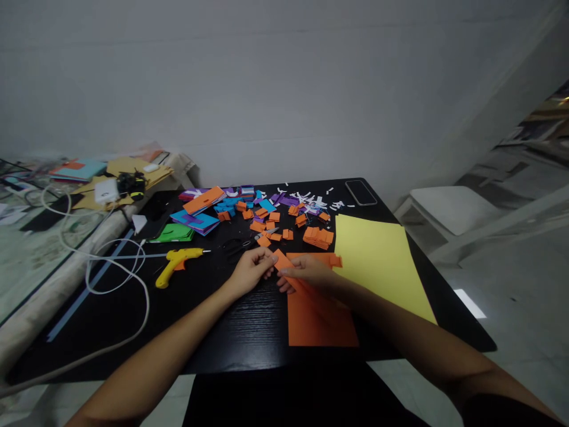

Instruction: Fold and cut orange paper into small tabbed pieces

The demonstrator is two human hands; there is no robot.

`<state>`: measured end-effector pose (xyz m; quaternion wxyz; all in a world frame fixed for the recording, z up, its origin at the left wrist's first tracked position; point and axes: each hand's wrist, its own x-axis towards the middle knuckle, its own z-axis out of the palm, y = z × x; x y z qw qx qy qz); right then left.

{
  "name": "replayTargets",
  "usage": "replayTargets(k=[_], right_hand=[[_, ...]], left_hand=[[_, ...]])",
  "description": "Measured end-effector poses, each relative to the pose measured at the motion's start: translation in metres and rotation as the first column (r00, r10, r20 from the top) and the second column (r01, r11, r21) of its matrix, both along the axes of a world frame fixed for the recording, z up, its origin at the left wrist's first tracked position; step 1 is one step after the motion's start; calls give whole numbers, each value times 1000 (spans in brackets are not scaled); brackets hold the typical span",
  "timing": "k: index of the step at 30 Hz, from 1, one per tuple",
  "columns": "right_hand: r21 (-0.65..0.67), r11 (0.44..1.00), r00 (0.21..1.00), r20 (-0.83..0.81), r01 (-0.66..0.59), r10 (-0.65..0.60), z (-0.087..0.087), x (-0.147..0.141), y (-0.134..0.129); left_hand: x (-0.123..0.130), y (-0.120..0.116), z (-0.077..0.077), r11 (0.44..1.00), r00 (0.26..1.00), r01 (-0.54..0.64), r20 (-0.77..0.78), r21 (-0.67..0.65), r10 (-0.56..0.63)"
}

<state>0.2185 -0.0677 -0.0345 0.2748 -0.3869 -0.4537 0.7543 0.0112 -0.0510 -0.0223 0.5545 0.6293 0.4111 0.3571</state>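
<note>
Between my two hands is a narrow orange paper strip (281, 258). My left hand (253, 271) pinches its left end, thumb and fingers together. My right hand (306, 273) grips the strip farther along, with its fingers curled beneath. Under my right hand and forearm lies a larger orange paper sheet (320, 326), flat on the black table (231, 338). Just beyond my hands are small folded orange paper pieces (275, 236) and a pair of scissors (240, 243). A stack of folded orange paper (318, 237) sits beyond my right hand.
Yellow paper (382, 261) covers the table's right part; a phone (361, 193) lies behind it. White scraps (311, 200) are scattered at the back. On the left are a yellow glue gun (178, 264), a white cable (146, 302) and folded coloured papers (195, 220). A white chair (453, 207) stands right.
</note>
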Motion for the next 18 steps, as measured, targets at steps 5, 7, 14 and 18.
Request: replayTargets(k=[5,7,14,18], right_hand=[[49,999,1000,5,-19,19,-3,0,0],[67,997,1000,14,-28,27,-2,0,-1],[113,993,1000,10,-28,27,6,1,-2],[171,985,999,49,-28,20,4,2,0]], left_hand=[[3,-2,2,999,999,35,-15,-32,-35],[3,-2,3,998,999,48,-22,-43,-49],[1,0,6,998,999,38,-5,-46,-38],[0,1,7,998,999,47,8,-52,-47]])
